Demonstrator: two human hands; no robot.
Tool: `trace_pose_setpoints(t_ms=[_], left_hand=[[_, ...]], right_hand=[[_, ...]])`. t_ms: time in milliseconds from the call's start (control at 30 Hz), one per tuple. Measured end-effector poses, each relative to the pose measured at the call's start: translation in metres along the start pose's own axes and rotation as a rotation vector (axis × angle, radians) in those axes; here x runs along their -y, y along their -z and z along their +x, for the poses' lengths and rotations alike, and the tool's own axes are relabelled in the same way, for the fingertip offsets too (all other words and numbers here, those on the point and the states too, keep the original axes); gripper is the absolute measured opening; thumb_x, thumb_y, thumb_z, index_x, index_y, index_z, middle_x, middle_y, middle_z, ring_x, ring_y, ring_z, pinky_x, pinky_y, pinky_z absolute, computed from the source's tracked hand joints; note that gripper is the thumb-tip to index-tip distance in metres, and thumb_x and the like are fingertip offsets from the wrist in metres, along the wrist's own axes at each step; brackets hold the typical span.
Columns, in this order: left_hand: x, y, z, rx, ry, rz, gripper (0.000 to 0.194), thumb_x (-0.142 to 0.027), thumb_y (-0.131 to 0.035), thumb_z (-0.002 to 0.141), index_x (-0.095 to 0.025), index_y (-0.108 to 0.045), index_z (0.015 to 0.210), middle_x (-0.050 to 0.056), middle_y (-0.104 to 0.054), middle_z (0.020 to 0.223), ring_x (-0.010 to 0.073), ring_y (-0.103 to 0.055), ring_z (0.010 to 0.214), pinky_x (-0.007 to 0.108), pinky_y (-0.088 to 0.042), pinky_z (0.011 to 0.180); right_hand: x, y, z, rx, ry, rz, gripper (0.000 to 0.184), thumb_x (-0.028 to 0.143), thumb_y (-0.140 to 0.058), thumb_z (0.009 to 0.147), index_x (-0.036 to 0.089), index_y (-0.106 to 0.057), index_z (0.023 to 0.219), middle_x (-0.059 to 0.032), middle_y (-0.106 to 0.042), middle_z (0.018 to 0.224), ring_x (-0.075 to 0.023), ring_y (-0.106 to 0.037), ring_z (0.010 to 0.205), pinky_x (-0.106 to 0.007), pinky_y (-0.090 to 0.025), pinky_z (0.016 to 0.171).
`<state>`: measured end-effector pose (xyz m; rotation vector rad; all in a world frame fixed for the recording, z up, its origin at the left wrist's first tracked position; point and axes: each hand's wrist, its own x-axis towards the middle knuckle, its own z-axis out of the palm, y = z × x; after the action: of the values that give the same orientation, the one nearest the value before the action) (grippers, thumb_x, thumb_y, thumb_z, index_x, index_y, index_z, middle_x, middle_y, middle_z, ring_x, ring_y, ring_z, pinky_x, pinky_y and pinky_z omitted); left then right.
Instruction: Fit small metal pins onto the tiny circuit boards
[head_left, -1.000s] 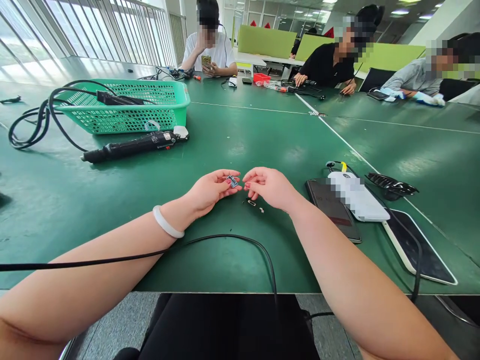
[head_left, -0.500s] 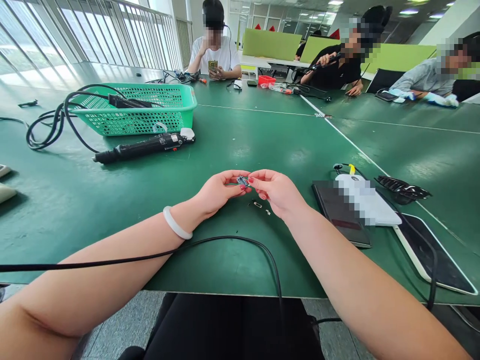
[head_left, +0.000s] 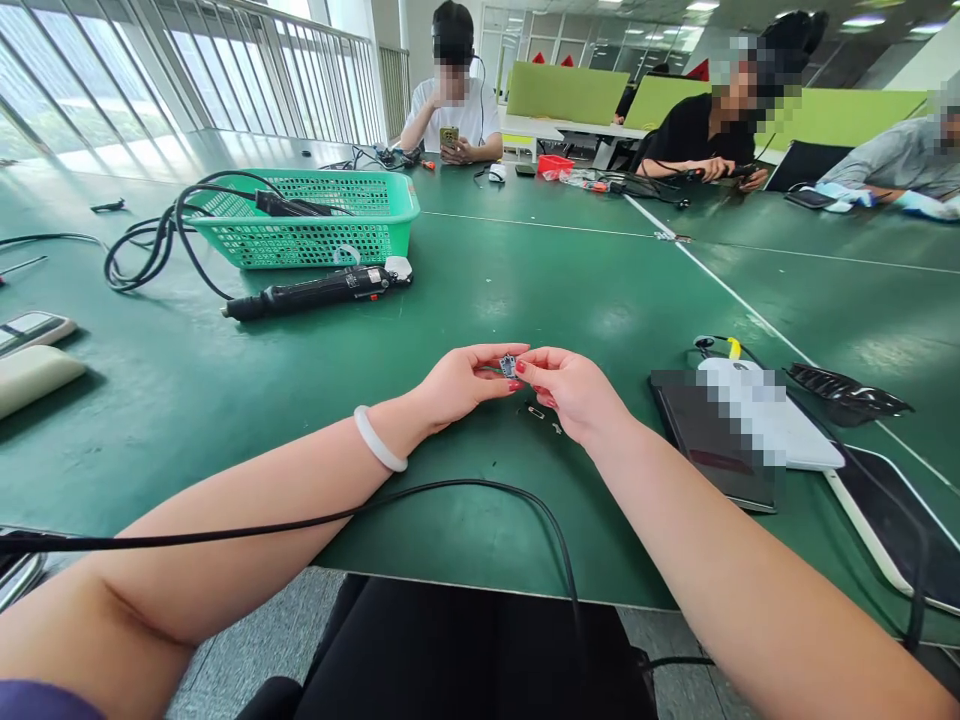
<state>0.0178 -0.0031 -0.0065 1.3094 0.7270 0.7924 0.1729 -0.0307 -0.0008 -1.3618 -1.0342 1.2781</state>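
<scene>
Between my two hands is a small grey-blue part, perhaps a tiny circuit board; its exact kind is too small to tell. My left hand pinches it between thumb and fingers from the left. From the right, the closed fingertips of my right hand meet the same part and cover some of it. Just below the fingers, a small oblong piece and a tiny pale piece lie on the green table.
A black electric screwdriver lies before a green basket. On the right are a dark notebook, a white device and a tablet. A black cable crosses my left forearm. Several people sit across the table.
The view has swung left, so the scene sits further right. The part looks turned between my fingers, and my right fingertips cover more of it. A person in black has lowered their hands.
</scene>
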Motion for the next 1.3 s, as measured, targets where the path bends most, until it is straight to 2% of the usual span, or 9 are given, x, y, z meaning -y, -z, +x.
trace_pose_setpoints(t_ms=[200, 400, 533, 733, 900, 1033, 1133, 1233, 1300], left_hand=[[0.0, 0.003, -0.001, 0.002, -0.033, 0.143, 0.054, -0.016, -0.071, 0.07, -0.017, -0.06, 0.123, 0.007, -0.072, 0.099, 0.0177, -0.066, 0.091, 0.038, -0.047, 0.094], [0.004, 0.006, 0.001, 0.012, -0.079, 0.262, 0.055, -0.02, -0.068, 0.072, -0.02, -0.057, 0.127, 0.006, -0.072, 0.103, 0.0214, -0.066, 0.096, 0.04, -0.048, 0.095], [0.002, 0.004, 0.0, 0.002, -0.051, 0.24, 0.056, -0.016, -0.067, 0.071, -0.016, -0.057, 0.126, 0.007, -0.072, 0.102, 0.0203, -0.067, 0.095, 0.039, -0.049, 0.095], [-0.002, 0.0, -0.003, -0.051, -0.072, 0.23, 0.048, -0.012, -0.066, 0.07, -0.016, -0.063, 0.118, 0.006, -0.072, 0.098, 0.019, -0.067, 0.091, 0.038, -0.051, 0.092], [-0.007, -0.006, -0.007, -0.04, -0.05, 0.155, 0.055, -0.011, -0.067, 0.069, -0.012, -0.058, 0.124, 0.008, -0.071, 0.098, 0.0185, -0.066, 0.091, 0.038, -0.051, 0.091], [-0.009, -0.006, -0.008, 0.007, -0.142, 0.054, 0.051, -0.017, -0.072, 0.069, -0.013, -0.06, 0.118, 0.007, -0.069, 0.097, 0.0162, -0.065, 0.088, 0.034, -0.052, 0.086], [-0.008, -0.003, -0.005, -0.016, -0.189, 0.036, 0.037, -0.019, -0.072, 0.07, -0.013, -0.064, 0.106, 0.003, -0.067, 0.081, 0.0133, -0.066, 0.074, 0.032, -0.053, 0.079], [-0.011, -0.002, -0.004, -0.081, -0.122, 0.08, 0.031, -0.014, -0.069, 0.072, -0.012, -0.063, 0.102, 0.001, -0.065, 0.073, 0.0124, -0.066, 0.068, 0.029, -0.053, 0.072], [-0.014, -0.001, -0.003, -0.178, -0.046, 0.124, 0.03, -0.011, -0.065, 0.075, -0.012, -0.06, 0.104, 0.001, -0.063, 0.069, 0.0118, -0.065, 0.066, 0.026, -0.051, 0.066]], right_hand=[[-0.001, -0.004, -0.001, -0.013, 0.021, 0.024, 0.035, 0.041, -0.08, 0.049, 0.018, -0.063, 0.069, 0.0026, -0.058, 0.066, -0.0063, -0.041, 0.054, -0.025, -0.023, 0.048], [0.001, -0.005, -0.004, -0.067, 0.042, -0.087, 0.035, 0.044, -0.08, 0.051, 0.019, -0.064, 0.069, 0.0014, -0.059, 0.069, -0.0101, -0.05, 0.062, -0.025, -0.031, 0.052], [-0.002, -0.006, -0.004, -0.059, 0.062, -0.122, 0.034, 0.046, -0.078, 0.054, 0.019, -0.061, 0.067, 0.0015, -0.06, 0.066, -0.0099, -0.049, 0.057, -0.025, -0.032, 0.05], [-0.008, -0.013, -0.001, -0.099, 0.25, -0.208, 0.022, 0.036, -0.072, 0.063, 0.02, -0.056, 0.065, 0.0019, -0.06, 0.059, -0.0112, -0.051, 0.054, -0.028, -0.039, 0.055], [0.001, -0.005, -0.002, -0.039, 0.193, -0.15, 0.025, 0.039, -0.074, 0.061, 0.019, -0.058, 0.063, 0.0018, -0.06, 0.06, -0.0099, -0.048, 0.052, -0.026, -0.038, 0.053], [0.009, -0.003, -0.009, -0.094, 0.362, -0.27, 0.023, 0.04, -0.073, 0.065, 0.021, -0.06, 0.066, 0.0016, -0.059, 0.06, -0.011, -0.049, 0.054, -0.028, -0.039, 0.055], [0.011, -0.001, -0.011, -0.002, 0.343, -0.249, 0.03, 0.048, -0.073, 0.064, 0.02, -0.062, 0.067, 0.0012, -0.058, 0.059, -0.0111, -0.048, 0.054, -0.027, -0.037, 0.053], [0.013, 0.012, -0.005, 0.164, 0.224, -0.24, 0.041, 0.057, -0.068, 0.066, 0.018, -0.069, 0.074, -0.0001, -0.057, 0.062, -0.0081, -0.039, 0.05, -0.026, -0.03, 0.049], [0.015, 0.029, 0.0, 0.127, 0.214, -0.288, 0.044, 0.059, -0.061, 0.073, 0.017, -0.071, 0.083, -0.0032, -0.062, 0.072, -0.0077, -0.039, 0.05, -0.027, -0.031, 0.05]])
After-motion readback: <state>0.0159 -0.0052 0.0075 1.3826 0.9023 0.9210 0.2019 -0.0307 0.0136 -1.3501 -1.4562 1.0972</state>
